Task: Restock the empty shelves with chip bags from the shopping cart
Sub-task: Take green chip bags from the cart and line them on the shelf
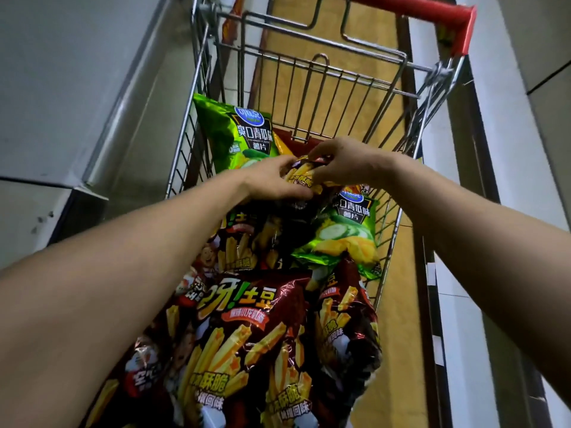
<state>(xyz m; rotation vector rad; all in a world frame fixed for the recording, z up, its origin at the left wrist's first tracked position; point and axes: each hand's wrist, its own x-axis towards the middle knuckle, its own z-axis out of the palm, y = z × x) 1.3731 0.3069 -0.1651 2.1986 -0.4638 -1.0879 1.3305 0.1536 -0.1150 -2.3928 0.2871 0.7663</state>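
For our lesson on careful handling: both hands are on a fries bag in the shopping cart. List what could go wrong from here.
1. The left hand and right hand both pinch the fries bag; a tight squeeze may crush its contents.
2. The green chip bag lies right against it and might get dragged up or tipped out on lifting.

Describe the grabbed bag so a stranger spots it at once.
Look in the cart, at the pile's far end. Between the upright green bag and the lying green bag sits a dark fries bag. Unlike the other fries bags, both left hand and right hand grip it.
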